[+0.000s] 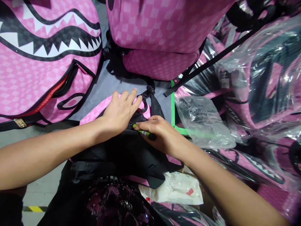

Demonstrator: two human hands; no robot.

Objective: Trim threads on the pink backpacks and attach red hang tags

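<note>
**Two hands on pink backpack, green marker in right**

Nearest: dark glittery fabric [113, 204] at bottom centre, plus one white packet [174, 188] with red mark just right of it. Two bare hands, both on one pink checkered backpack [94, 113] lying in near centre. Left hand [121, 110] flat on backpack top, fingers together and stretched out, pressing down. Right hand [160, 133] closed round one green marker [144, 133], thumb and fingers pinched on it, dark tip end pointing right, barrel touching black back panel [127, 153]. Backpack look: pink check shell, black panel and straps, black buckle loop [148, 94] at far end. Far left: one pink backpack with shark-mouth print [44, 59]. Far centre: one more pink check backpack [162, 28]. Right: heap of bagged backpacks [265, 78] in clear plastic, count unclear. One loose clear plastic bag [202, 122] just right of right hand. One green frame edge [173, 106] beneath it.
</note>
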